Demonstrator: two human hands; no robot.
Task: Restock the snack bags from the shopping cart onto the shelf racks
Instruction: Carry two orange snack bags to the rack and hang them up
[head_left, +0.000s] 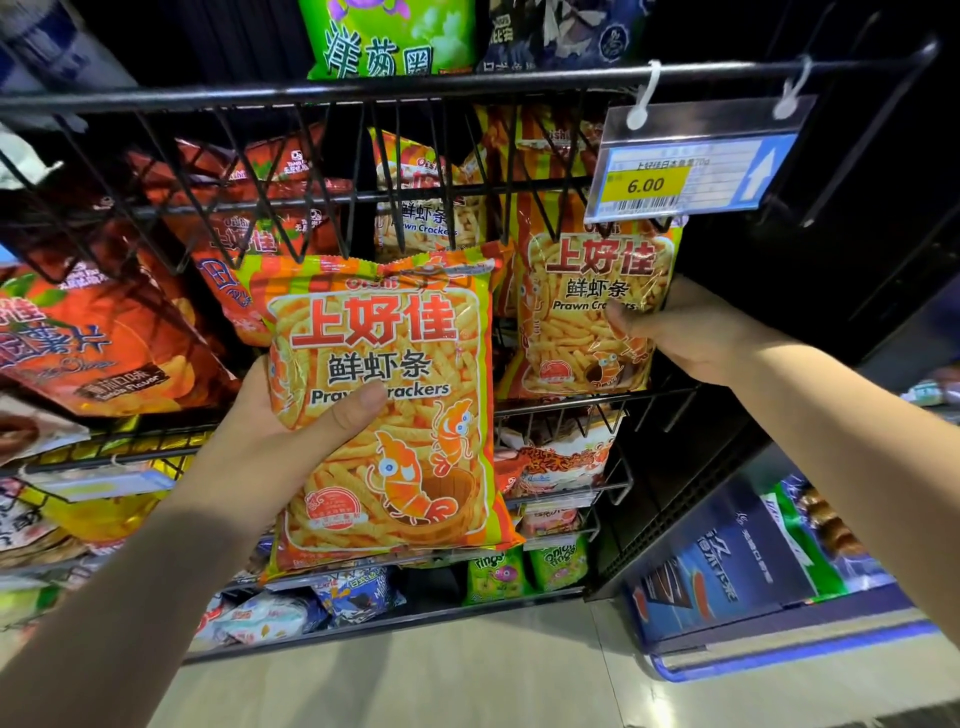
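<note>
My left hand (291, 436) grips an orange prawn cracker bag (395, 467) by its left edge, thumb across the front, holding it upright in front of the wire shelf rack (311, 98). My right hand (680, 330) pinches the right edge of a second prawn cracker bag (582, 322), which stands inside the wire rack under the price tag. More bags of the same kind (421, 208) stand behind in that rack. The shopping cart is out of view.
A price tag holder reading 6.00 (691, 171) hangs from the upper rack's front wire. Red chip bags (104, 343) fill the rack to the left. Green onion ring bags (524, 571) sit on a lower rack. A blue display (727, 571) stands on the floor at right.
</note>
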